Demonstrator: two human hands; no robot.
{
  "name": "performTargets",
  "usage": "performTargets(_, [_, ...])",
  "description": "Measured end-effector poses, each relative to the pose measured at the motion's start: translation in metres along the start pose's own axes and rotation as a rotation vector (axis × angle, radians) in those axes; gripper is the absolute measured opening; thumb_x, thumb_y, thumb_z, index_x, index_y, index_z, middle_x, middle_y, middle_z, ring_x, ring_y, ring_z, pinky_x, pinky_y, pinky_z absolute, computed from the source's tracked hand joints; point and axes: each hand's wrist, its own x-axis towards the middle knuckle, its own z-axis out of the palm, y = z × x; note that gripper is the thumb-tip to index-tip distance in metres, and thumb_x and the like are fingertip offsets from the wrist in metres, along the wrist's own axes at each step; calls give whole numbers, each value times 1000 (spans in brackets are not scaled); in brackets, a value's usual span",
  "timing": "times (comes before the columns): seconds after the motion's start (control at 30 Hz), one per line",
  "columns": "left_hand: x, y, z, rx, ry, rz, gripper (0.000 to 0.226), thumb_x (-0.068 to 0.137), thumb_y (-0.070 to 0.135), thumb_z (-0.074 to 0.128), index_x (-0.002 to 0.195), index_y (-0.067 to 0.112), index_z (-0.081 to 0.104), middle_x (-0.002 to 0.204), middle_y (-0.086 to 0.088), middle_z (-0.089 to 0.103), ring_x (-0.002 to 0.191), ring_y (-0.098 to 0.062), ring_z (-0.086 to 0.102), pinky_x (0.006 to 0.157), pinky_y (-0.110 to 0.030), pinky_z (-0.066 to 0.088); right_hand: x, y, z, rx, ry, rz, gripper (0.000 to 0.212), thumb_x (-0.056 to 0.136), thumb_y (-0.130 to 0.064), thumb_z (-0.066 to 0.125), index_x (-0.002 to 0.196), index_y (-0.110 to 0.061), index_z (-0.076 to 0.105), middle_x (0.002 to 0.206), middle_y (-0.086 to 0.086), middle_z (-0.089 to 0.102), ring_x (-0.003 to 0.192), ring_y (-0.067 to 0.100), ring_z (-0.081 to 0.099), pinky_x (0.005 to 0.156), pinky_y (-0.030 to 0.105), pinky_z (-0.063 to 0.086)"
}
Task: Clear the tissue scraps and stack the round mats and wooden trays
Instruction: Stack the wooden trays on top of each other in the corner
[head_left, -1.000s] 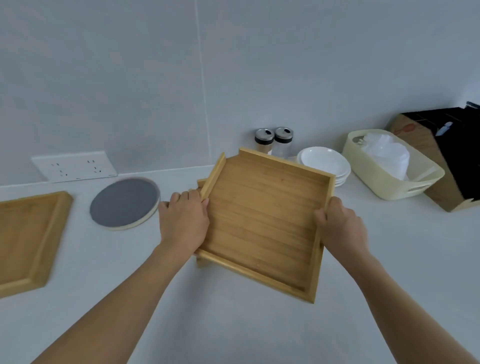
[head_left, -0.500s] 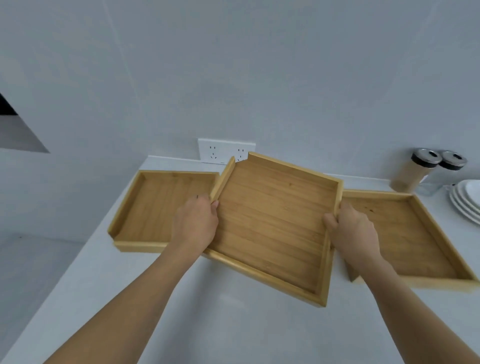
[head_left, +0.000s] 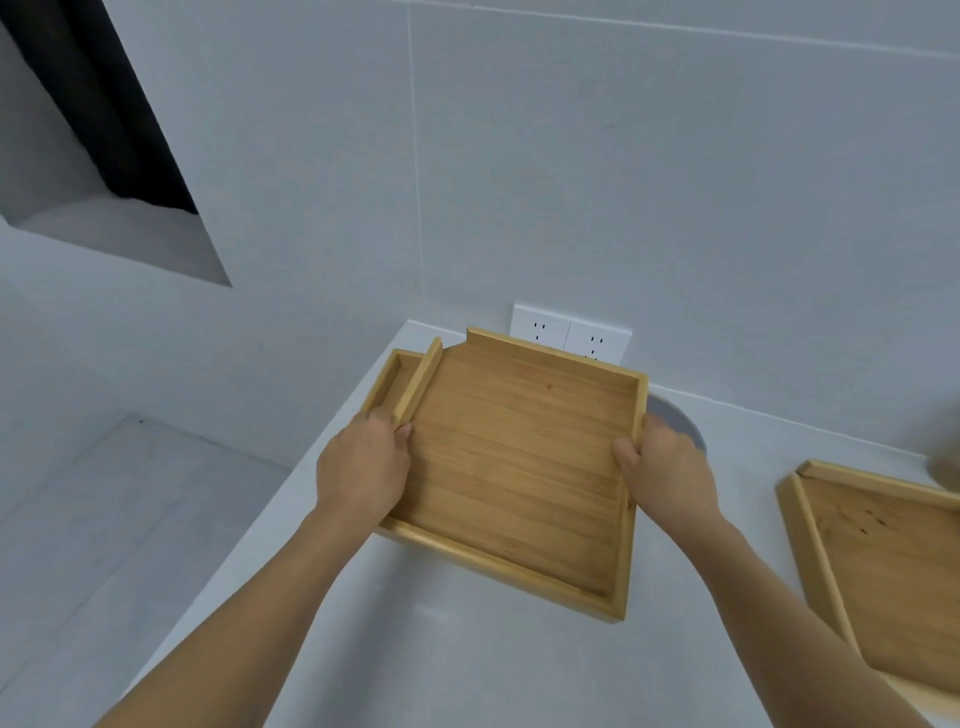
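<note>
I hold a square wooden tray (head_left: 519, 467) in both hands, tilted and raised over the counter's left end. My left hand (head_left: 363, 467) grips its left rim, and my right hand (head_left: 662, 475) grips its right rim. Beneath it lies a second wooden tray (head_left: 387, 376), mostly hidden, with only its far left corner showing. A grey round mat (head_left: 678, 423) peeks out behind my right hand. A third wooden tray (head_left: 883, 561) rests on the counter at the right.
The white counter (head_left: 467, 660) ends at its left edge (head_left: 291, 478), with grey floor (head_left: 104, 519) below. A white double socket (head_left: 569, 335) sits on the wall behind the held tray. A dark wall recess (head_left: 104, 130) is at upper left.
The held tray has travelled left from beside the right tray to above the leftmost tray, now covering most of it. My view has swung left with it; the jars and plates are out of view.
</note>
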Motion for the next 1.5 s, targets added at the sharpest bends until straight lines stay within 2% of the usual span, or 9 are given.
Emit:
performTargets(0.17, [1, -16, 0, -27, -3, -77, 31, 96, 30, 41, 75, 8, 43, 67, 1, 41, 66, -23, 48, 58, -32, 37, 11, -15, 12, -12, -63, -35, 19, 90, -20, 38, 84, -3, 45, 73, 12, 55, 72, 33, 54, 57, 34, 40])
performTargets(0.43, [16, -23, 11, -12, -27, -110, 30, 95, 31, 43, 75, 9, 46, 65, 1, 42, 60, -18, 47, 55, -29, 36, 30, -15, 31, -6, -113, -48, 20, 89, -18, 35, 88, -4, 49, 76, 14, 60, 70, 33, 59, 65, 42, 52])
performTargets(0.57, [23, -17, 17, -38, -42, -104, 29, 95, 30, 45, 73, 10, 46, 65, 1, 44, 61, -20, 49, 55, -30, 37, 39, -9, 29, 2, -128, -26, 19, 89, -18, 35, 85, -4, 48, 73, 12, 59, 69, 32, 58, 61, 39, 49])
performTargets(0.77, [22, 14, 32, -78, -102, -22, 25, 93, 30, 47, 75, 13, 48, 64, 2, 48, 59, -15, 49, 48, -24, 33, 35, 26, 15, 23, -96, 66, 19, 88, -16, 37, 77, -2, 45, 65, 11, 54, 62, 29, 53, 60, 37, 45])
performTargets(0.87, [17, 30, 45, -63, -145, 21, 25, 93, 31, 47, 78, 11, 53, 66, 1, 50, 63, -18, 51, 53, -27, 38, 26, 46, 6, -4, -79, 115, 19, 90, -16, 38, 80, -1, 46, 68, 12, 55, 65, 29, 53, 61, 38, 45])
performTargets(1.03, [3, 59, 61, -91, -209, 111, 25, 94, 30, 47, 81, 9, 54, 73, -2, 53, 62, -16, 47, 51, -26, 32, 6, 81, -8, -42, -42, 192, 25, 91, -16, 39, 67, -11, 34, 62, 5, 45, 54, 18, 40, 48, 31, 30])
performTargets(1.23, [-19, 82, 78, -142, -284, 177, 26, 92, 28, 49, 74, 10, 48, 72, -5, 53, 66, -23, 49, 58, -32, 37, -28, 116, -19, -25, -15, 300, 21, 92, -19, 40, 75, -7, 42, 64, 7, 49, 58, 23, 48, 53, 33, 37])
performTargets(1.4, [-40, 94, 85, -133, -323, 230, 31, 93, 29, 48, 66, 14, 42, 62, 3, 43, 59, -18, 44, 48, -28, 27, -56, 136, -26, -33, -17, 377, 21, 91, -19, 40, 81, -2, 46, 65, 9, 51, 60, 27, 53, 57, 37, 46])
performTargets(1.5, [-53, 97, 90, -148, -356, 243, 33, 93, 28, 49, 64, 15, 40, 63, 2, 45, 58, -16, 45, 48, -28, 29, -71, 146, -27, -43, -20, 393, 20, 92, -20, 39, 85, -3, 48, 71, 12, 57, 64, 30, 58, 62, 40, 49])
